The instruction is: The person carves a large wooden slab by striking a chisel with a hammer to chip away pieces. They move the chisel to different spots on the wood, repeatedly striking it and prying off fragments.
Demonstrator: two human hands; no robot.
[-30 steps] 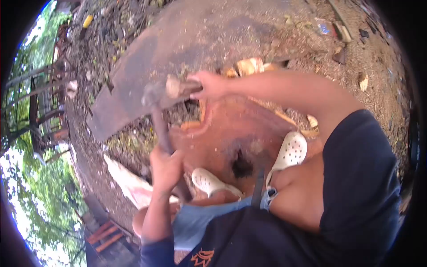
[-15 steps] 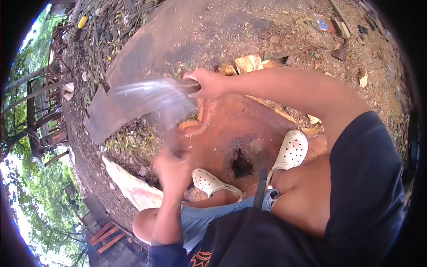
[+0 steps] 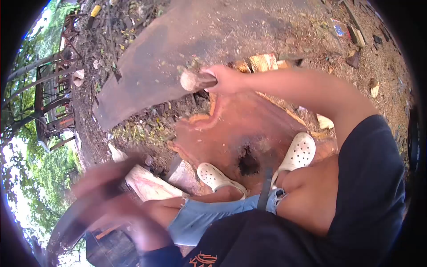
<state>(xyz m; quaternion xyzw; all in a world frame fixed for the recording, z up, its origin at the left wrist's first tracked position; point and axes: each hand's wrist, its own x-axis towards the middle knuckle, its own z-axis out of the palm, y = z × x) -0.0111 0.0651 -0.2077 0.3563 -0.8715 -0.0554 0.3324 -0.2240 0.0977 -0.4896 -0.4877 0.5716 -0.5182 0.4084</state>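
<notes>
My right hand (image 3: 227,80) is closed around a short piece of wood (image 3: 190,81), whose pale rounded end sticks out to the left, over a large reddish wood slab (image 3: 222,133). At the lower left, my left hand (image 3: 120,209) is raised well away from the wood and smeared by motion. Its fingers are wrapped on a machete (image 3: 66,229), seen as a dark, broad, blurred blade. My feet, in white perforated clogs (image 3: 218,178), rest on the slab on either side of a dark hole (image 3: 248,162).
A flat brown sheet (image 3: 155,66) lies on the ground beyond the slab. Split wood chunks (image 3: 262,62) sit at its far edge, and a pale log (image 3: 149,182) lies left of my feet. Wood chips and leaves litter the ground. A wooden structure (image 3: 53,107) and trees stand at left.
My left hand has swung the machete from beside the held wood down and left, away from it. My right hand still grips the wood, its pale end now plainly visible.
</notes>
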